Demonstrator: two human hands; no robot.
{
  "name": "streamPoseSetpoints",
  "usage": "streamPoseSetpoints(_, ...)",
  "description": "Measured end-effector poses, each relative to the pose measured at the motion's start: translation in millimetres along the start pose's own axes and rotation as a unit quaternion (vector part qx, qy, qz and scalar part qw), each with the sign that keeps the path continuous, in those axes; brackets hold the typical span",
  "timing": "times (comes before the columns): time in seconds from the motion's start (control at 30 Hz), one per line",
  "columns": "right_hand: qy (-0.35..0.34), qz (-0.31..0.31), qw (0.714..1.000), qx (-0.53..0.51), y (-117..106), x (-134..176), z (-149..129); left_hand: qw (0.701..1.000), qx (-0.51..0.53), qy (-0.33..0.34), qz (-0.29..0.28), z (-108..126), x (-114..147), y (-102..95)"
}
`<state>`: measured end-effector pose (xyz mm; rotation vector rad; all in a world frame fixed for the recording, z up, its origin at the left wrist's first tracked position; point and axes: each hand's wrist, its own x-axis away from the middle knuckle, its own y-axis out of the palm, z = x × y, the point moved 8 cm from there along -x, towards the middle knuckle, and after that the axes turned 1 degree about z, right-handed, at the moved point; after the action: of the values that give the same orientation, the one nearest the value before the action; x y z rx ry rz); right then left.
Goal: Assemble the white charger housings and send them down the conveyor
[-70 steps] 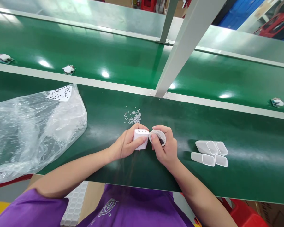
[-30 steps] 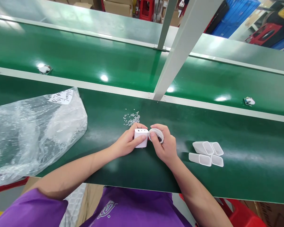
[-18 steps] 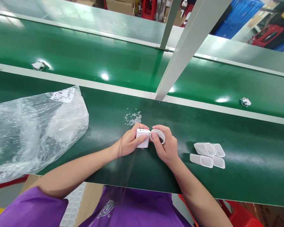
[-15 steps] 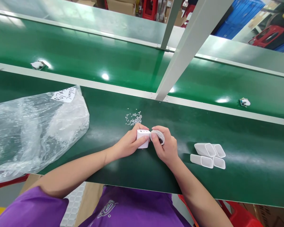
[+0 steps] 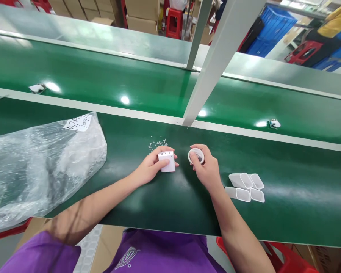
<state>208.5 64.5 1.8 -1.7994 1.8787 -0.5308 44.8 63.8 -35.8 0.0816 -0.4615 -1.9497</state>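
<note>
My left hand [image 5: 151, 166] grips a white charger block [image 5: 167, 162] with a row of ports along its top face. Thumb in front and fingers behind, it keeps the block just above the green bench. To the right, apart from the block, my right hand [image 5: 207, 167] is closed on a white ring-shaped roll [image 5: 199, 152], which looks like a roll of tape. The thumb reaches into the ring's opening. Just behind my left hand lies a scatter of tiny clear pieces [image 5: 158, 143]. Several white open-ended sleeves [image 5: 243, 195] lie together right of my right hand.
A large clear plastic bag [image 5: 82, 151] with a handwritten label covers the bench's left side. A grey metal post [image 5: 208, 68] rises behind my hands. Beyond the metal rail [image 5: 147, 115], a green belt [image 5: 156, 94] carries small white parts [image 5: 274, 123]. Red stools stand below and beyond.
My hands have moved apart: the charger block has shifted slightly left, and the ring-shaped roll has moved right, away from it. The camera view has tilted up a little.
</note>
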Motion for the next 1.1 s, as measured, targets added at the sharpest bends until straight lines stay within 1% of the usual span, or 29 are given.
streamPoseSetpoints(0.07,-0.012,-0.005,0.996,0.087,1.2,-4.8,6.2,0.999,0.032,-0.007,0.012,1.1,-0.4,-2.3)
streamPoseSetpoints(0.13,-0.04,-0.007,0.986,0.161,4.4,-8.4,9.9,0.999,0.045,-0.011,0.023,2.7,0.6,-3.1)
streamPoseSetpoints(0.17,-0.057,0.001,0.98,0.189,4.8,-9.6,9.8,0.998,0.049,-0.012,0.03,3.5,1.2,-3.3)
streamPoseSetpoints(0.23,-0.099,0.039,0.97,0.219,1.9,-8.9,3.3,0.997,0.059,-0.014,0.049,4.5,2.2,-4.0)
streamPoseSetpoints(0.3,-0.163,0.076,0.965,0.192,0.1,-2.0,-13.1,0.995,0.075,-0.018,0.071,4.9,2.8,-5.2)
streamPoseSetpoints(0.33,-0.204,0.079,0.963,0.16,2.1,4.2,-23.8,0.992,0.087,-0.019,0.084,5.1,3.0,-6.0)
streamPoseSetpoints(0.4,-0.289,0.048,0.952,0.095,14.3,19.7,-45.3,0.987,0.115,-0.026,0.112,4.5,3.5,-8.2)
streamPoseSetpoints(0.43,-0.321,0.028,0.943,0.079,22.4,27.4,-54.1,0.983,0.13,-0.031,0.127,3.6,3.7,-9.6)
streamPoseSetpoints(0.5,-0.353,0.016,0.932,0.082,35.2,36.2,-64.9,0.973,0.162,-0.046,0.158,0.3,3.7,-13.0)
streamPoseSetpoints(0.53,-0.353,0.021,0.931,0.09,38.9,35.5,-67.8,0.968,0.178,-0.054,0.168,-1.8,3.1,-14.4)
streamPoseSetpoints(0.6,-0.336,0.025,0.935,0.111,41.6,22.5,-73.0,0.965,0.196,-0.065,0.161,-4.6,-0.5,-14.8)
streamPoseSetpoints(0.67,-0.307,-0.011,0.939,0.156,44.9,-5.7,-81.4,0.972,0.179,-0.057,0.141,-2.9,-6.0,-16.7)
streamPoseSetpoints(0.7,-0.286,-0.049,0.937,0.194,48.8,-24.8,-86.1,0.976,0.16,-0.04,0.141,0.3,-8.5,-20.7)
streamPoseSetpoints(0.73,-0.254,-0.077,0.932,0.246,51.6,-47.1,-90.0,0.978,0.138,-0.018,0.154,4.5,-10.5,-26.9)
streamPoseSetpoints(0.77,-0.209,-0.092,0.922,0.312,52.8,-71.9,-92.4,0.978,0.117,0.006,0.175,9.2,-11.7,-34.5)
streamPoseSetpoints(0.8,-0.165,-0.112,0.905,0.376,55.6,-96.5,-93.8,0.975,0.096,0.025,0.199,13.5,-12.2,-42.7)
streamPoseSetpoints(0.87,-0.131,-0.125,0.892,0.415,62.7,-140.8,-104.6,0.969,0.063,0.041,0.234,19.5,-13.0,-55.6)
streamPoseSetpoints(0.93,-0.097,-0.141,0.879,0.445,75.3,-175.5,-107.9,0.967,0.045,0.044,0.249,22.7,-13.8,-63.4)
streamPoseSetpoints(1.0,-0.067,-0.158,0.866,0.47,87.8,-197.3,-105.5,0.966,0.04,0.048,0.249,25.0,-14.2,-67.0)
streamPoseSetpoints(1.1,-0.056,-0.166,0.85,0.496,96.0,-207.3,-103.7,0.967,0.037,0.056,0.245,26.6,-14.3,-68.4)
